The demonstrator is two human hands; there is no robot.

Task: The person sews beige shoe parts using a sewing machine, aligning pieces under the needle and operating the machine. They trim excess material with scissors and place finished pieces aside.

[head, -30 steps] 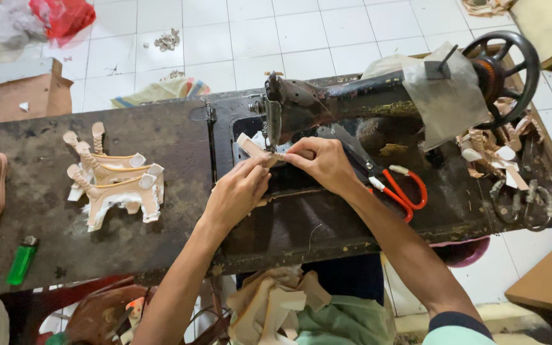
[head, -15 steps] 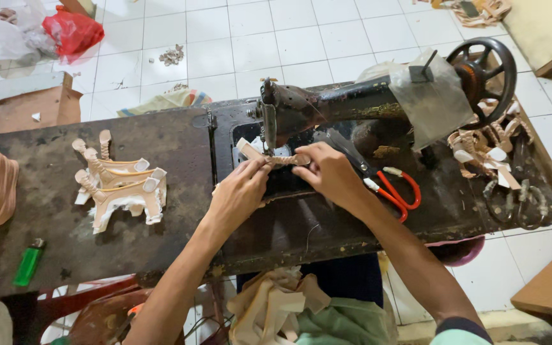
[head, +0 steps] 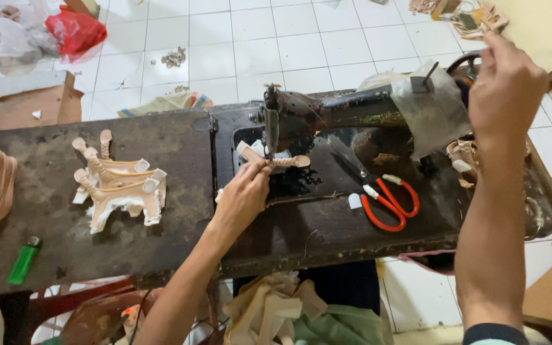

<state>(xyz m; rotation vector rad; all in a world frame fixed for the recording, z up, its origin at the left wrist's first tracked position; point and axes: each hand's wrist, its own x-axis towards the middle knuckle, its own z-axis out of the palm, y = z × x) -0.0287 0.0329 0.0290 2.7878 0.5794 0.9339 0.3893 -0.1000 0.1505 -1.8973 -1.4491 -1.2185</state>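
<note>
Beige strap (head: pixel 276 160) under left hand (head: pixel 243 199)

The dark worn table (head: pixel 161 249) carries a sewing machine (head: pixel 327 115), red-handled scissors (head: pixel 388 198), tan cut pieces (head: pixel 119 185), a green lighter (head: pixel 23 260).

beige strap piece (head: pixel 275 160), flat, seemingly under needle

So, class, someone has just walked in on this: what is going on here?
A person sits at an old black sewing machine. The left hand holds a beige strap piece flat under the needle. The right hand is raised at the handwheel end. Red-handled scissors lie on the machine bed, and a stack of beige cut pieces sits on the table.
</note>
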